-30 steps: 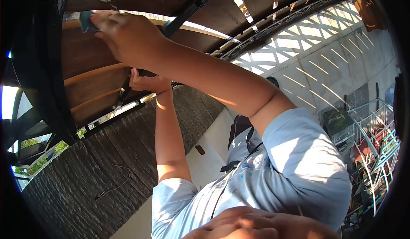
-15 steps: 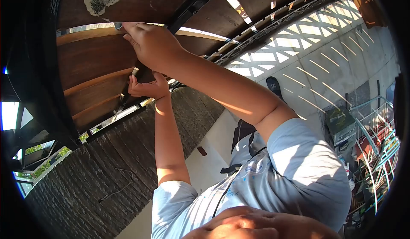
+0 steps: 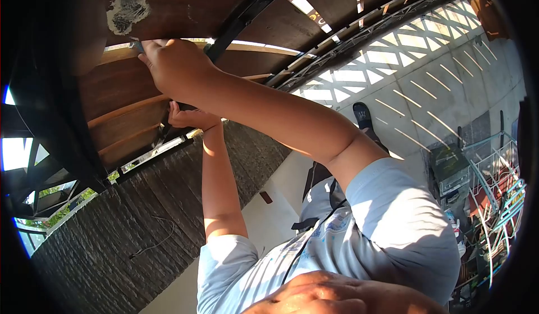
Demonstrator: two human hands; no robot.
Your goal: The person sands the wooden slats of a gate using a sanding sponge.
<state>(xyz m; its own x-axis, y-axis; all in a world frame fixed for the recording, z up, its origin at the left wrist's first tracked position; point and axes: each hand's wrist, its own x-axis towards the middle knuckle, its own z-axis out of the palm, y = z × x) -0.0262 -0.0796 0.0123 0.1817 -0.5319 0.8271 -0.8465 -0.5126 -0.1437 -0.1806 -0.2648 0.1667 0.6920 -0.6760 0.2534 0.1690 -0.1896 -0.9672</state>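
Observation:
My right hand (image 3: 178, 70) is closed at the gap between dark wooden slats, pinching a small grey-blue piece (image 3: 139, 46) that mostly hides behind the fingers. It rests by the lower edge of the upper wooden board (image 3: 179, 11), which bears a pale, rough patch (image 3: 128, 8). Below it my left hand (image 3: 192, 117), partly covered by the right forearm, has its fingers curled near the edge of a lower slat (image 3: 126, 112). Whatever the left fingers hold, if anything, is hidden.
A black metal frame bar (image 3: 238, 22) crosses the slats. Beneath runs a dark ridged wall surface (image 3: 157, 218). At the right stand a wire rack (image 3: 494, 185) and a grey box (image 3: 451, 171) on the sunlit floor (image 3: 415, 95). A foot in a black sandal (image 3: 362, 113) shows.
My right hand has slid left along the slat gap with the small piece. My left hand keeps nearly the same place, now more covered by the right arm. The view has shifted slightly.

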